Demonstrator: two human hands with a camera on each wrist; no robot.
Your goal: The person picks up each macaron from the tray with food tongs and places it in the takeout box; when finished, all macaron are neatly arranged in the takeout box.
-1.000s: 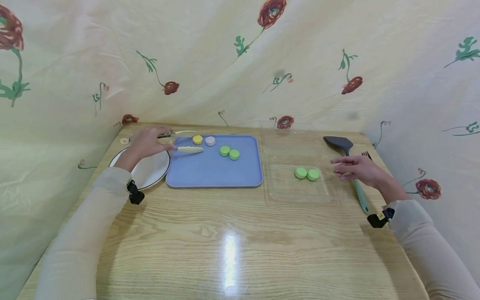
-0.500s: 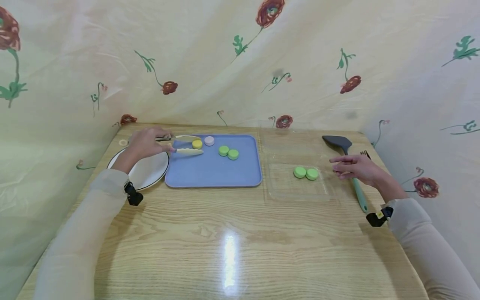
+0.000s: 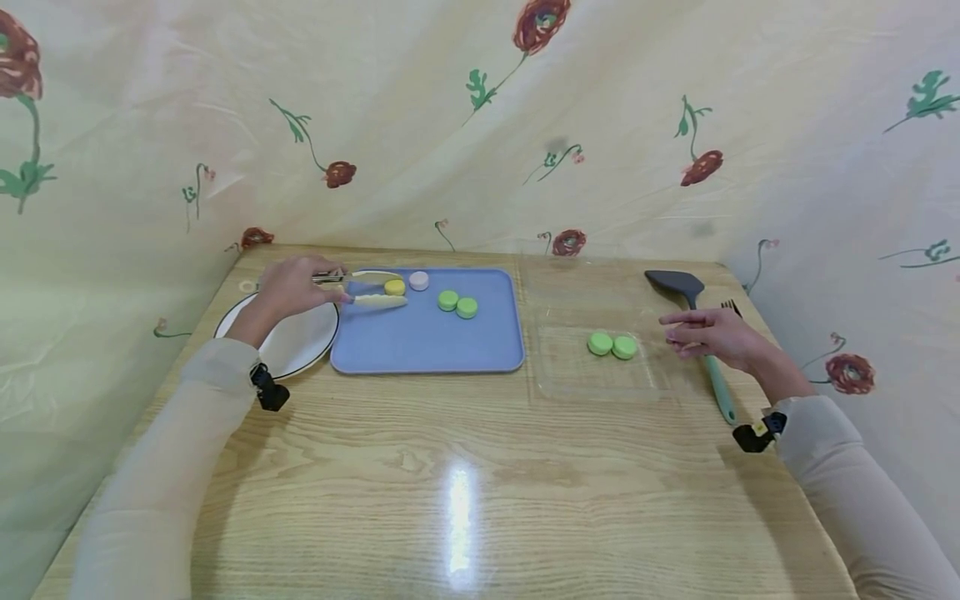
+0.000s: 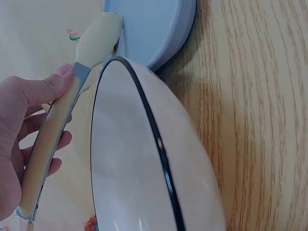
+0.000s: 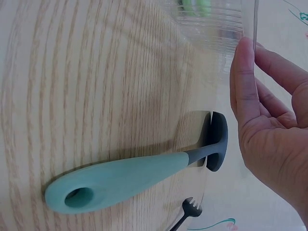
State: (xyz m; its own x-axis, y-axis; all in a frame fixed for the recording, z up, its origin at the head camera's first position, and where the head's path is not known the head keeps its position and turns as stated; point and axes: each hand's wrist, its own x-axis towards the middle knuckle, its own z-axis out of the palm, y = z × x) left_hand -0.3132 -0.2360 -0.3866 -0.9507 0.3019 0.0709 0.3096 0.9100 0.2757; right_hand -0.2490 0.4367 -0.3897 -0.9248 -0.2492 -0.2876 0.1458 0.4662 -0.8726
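My left hand (image 3: 292,292) grips a pair of tongs (image 4: 50,139) with cream handles and pale tips, thumb on one arm and fingers round the other. The tips reach over the back left of a blue tray (image 3: 420,354), on either side of a yellow macaron (image 3: 394,287). Next to it lies a lilac macaron (image 3: 418,281), and two green macarons (image 3: 457,304) sit further right on the tray. My right hand (image 3: 708,337) pinches the right edge of a clear plastic box (image 5: 211,24), which holds two green macarons (image 3: 612,345).
A white dish with a dark rim (image 4: 130,144) stands under my left wrist, left of the tray. Right of the box lie a spatula with a green handle (image 5: 120,180) and a dark fork (image 5: 191,208). A flowered cloth (image 3: 420,125) hangs behind the table (image 3: 337,500).
The tongs' far tip has come nearer, and the yellow macaron has shifted slightly towards me between the tips, then stayed there. My right hand has kept its place at the box.
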